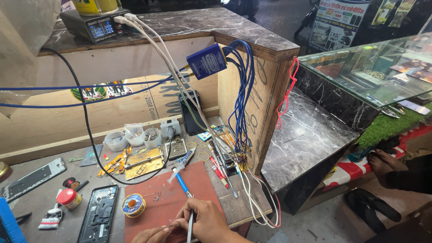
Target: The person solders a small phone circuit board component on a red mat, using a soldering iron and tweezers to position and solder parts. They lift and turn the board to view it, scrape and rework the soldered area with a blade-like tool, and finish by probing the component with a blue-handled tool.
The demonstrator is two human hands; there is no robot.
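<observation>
Behind right hand point(208, 220): blue box point(207, 61), poster point(338, 18).

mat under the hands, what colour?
Reddish-brown, plain: the mat under both hands, seen in the head view.

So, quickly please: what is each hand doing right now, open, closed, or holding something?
Left hand: only partly in view at the bottom edge, fingertips on the red mat; open or closed cannot be told.
Right hand: closed on the tweezers.
</observation>
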